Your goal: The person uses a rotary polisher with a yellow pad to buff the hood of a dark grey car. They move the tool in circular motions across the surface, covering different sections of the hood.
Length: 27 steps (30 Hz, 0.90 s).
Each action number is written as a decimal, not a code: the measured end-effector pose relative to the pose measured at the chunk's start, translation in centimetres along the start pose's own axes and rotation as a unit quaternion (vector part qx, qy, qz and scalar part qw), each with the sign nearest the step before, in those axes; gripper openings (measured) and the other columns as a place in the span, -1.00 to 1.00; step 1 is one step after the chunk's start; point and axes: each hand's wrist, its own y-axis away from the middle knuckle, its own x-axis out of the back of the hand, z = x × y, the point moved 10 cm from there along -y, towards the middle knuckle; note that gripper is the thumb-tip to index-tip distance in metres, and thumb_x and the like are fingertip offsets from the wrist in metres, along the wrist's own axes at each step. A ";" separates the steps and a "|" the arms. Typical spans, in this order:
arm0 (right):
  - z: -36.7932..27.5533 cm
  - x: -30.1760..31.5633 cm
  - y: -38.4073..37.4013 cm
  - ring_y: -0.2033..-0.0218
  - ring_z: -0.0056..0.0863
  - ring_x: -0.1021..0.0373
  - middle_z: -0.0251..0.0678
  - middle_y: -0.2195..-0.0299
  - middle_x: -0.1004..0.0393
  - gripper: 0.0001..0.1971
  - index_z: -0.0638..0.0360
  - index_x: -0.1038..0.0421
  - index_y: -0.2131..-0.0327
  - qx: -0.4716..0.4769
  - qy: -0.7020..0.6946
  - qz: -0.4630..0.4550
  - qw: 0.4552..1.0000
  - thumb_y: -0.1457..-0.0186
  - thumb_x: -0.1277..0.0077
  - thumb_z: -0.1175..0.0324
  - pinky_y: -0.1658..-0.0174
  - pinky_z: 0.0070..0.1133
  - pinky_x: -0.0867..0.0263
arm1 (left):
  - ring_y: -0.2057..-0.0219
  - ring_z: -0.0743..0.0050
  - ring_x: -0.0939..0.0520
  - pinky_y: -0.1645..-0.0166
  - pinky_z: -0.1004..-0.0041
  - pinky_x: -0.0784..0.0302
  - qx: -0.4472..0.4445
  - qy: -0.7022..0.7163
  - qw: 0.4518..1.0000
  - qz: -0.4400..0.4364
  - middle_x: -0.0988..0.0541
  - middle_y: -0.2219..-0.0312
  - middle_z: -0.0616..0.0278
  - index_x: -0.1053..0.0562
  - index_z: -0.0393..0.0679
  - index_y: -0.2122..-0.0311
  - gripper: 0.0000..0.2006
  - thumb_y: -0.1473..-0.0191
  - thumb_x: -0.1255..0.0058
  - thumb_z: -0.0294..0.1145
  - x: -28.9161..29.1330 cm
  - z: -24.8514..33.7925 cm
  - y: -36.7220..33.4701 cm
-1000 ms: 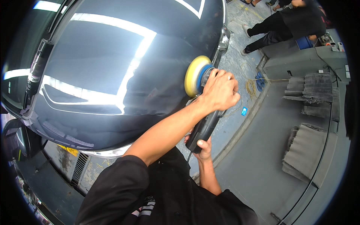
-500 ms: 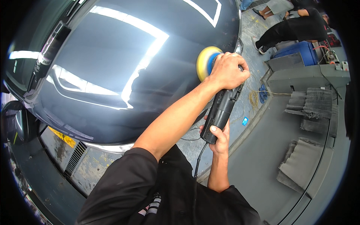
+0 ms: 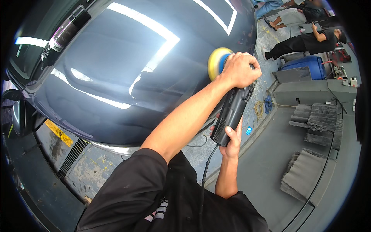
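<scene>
A black electric polisher with a yellow foam pad on a blue backing plate is in both my hands. My left hand is closed over its head, just behind the pad. Lower down, my right hand wraps round the rear of the body, thumb on top, its other fingers mostly hidden underneath. The pad stands tilted on edge at the right part of a glossy dark car hood; its contact with the paint is hard to make out. A power cord runs from the polisher down along my black shirt.
A bottle lies by the windshield at the far left. Coiled hoses and a small blue packet are on the floor at right. Grey mats hang over a low wall. A person in black stands beyond, near a blue bin.
The whole view has shifted slightly, with the hood's reflections changing shape. Polisher and hands appear a little farther right in the picture, grip unchanged. More of the person in black shows.
</scene>
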 end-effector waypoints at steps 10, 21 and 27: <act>-2.3 -2.2 1.1 0.18 -0.07 -0.58 0.05 -0.11 -0.35 0.22 -0.19 0.47 -0.54 0.064 -0.007 -0.062 0.996 0.02 -0.23 0.17 0.21 -0.30 -0.64 | 0.08 0.08 -0.66 -0.10 0.19 -0.51 0.020 0.000 0.999 0.032 -0.70 0.21 0.09 -0.71 -0.05 0.36 -0.76 0.05 -0.18 -0.16 4.2 2.3 -0.5; -5.1 -6.2 1.2 0.19 -0.10 -0.59 0.01 -0.07 -0.39 0.15 -0.23 0.41 -0.54 0.061 0.066 -0.085 0.992 -0.03 -0.20 0.29 0.25 -0.30 -0.65 | 0.12 0.19 -0.71 -0.04 0.26 -0.56 0.026 0.014 0.997 0.076 -0.71 0.23 0.14 -0.72 -0.10 0.31 -0.73 0.02 -0.18 -0.15 10.6 5.8 -0.5; -6.7 -8.3 1.3 0.24 -0.10 -0.60 -0.01 -0.04 -0.40 0.12 -0.25 0.39 -0.54 0.073 0.087 -0.099 0.989 -0.07 -0.18 0.30 0.31 -0.31 -0.66 | 0.20 0.16 -0.73 -0.03 0.28 -0.57 0.043 0.018 0.995 0.094 -0.73 0.35 0.12 -0.72 -0.06 0.32 -0.72 0.05 -0.18 -0.12 13.1 7.5 -0.4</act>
